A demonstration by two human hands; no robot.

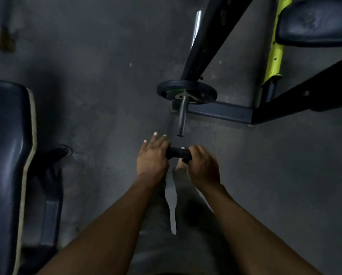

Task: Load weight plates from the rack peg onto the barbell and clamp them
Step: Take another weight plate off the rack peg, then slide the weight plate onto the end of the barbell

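Observation:
A dark weight plate (201, 92) sits on a steel bar sleeve (182, 116) whose free end points toward me. Just below that end, both hands hold a small black clamp (178, 152). My left hand (153, 157) grips its left side with the fingers partly stretched out. My right hand (202, 165) is curled around its right side. A small metal part shows on top of the clamp. The clamp is off the sleeve, a short gap from its tip.
A black rack upright (205, 36) rises behind the plate, with a chrome peg (197, 26) beside it and a yellow-green post (275, 46). Padded benches stand at left (5, 155) and top right (315, 22). A black frame rail (221, 114) lies on the grey floor.

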